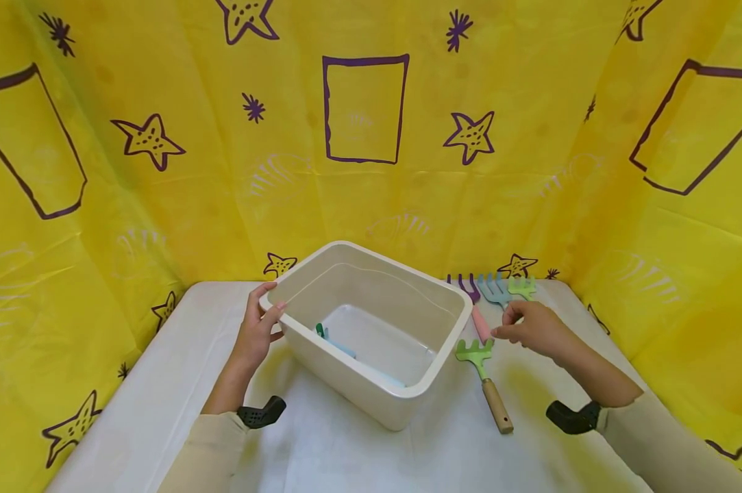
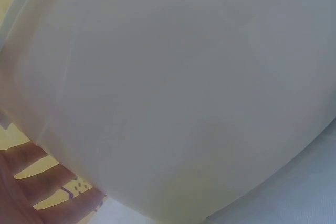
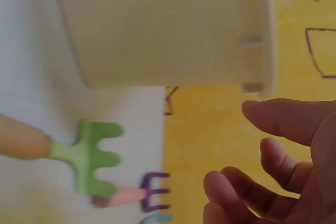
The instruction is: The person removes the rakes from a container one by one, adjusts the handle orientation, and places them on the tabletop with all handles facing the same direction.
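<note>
A cream plastic bin (image 1: 371, 267) stands turned at an angle on the table. My left hand (image 1: 258, 329) grips its left corner, thumb over the rim and fingers outside; the bin's wall (image 2: 184, 77) fills most of the left wrist view. Inside lie a light-blue piece (image 1: 341, 346) and a small green piece (image 1: 320, 330), partly hidden by the near wall. To the right of the bin, my right hand (image 1: 534, 329) hovers with loosely bent fingers and holds nothing. Below it lies a green hand rake (image 1: 478, 356) with a wooden handle.
Behind the right hand lie a purple rake (image 1: 469, 287) with a pink handle, a light-blue rake (image 1: 494, 289) and another green rake (image 1: 522, 287). A white cover (image 1: 321, 465) lies over the table. Yellow patterned sheets (image 1: 371, 198) enclose the back and sides.
</note>
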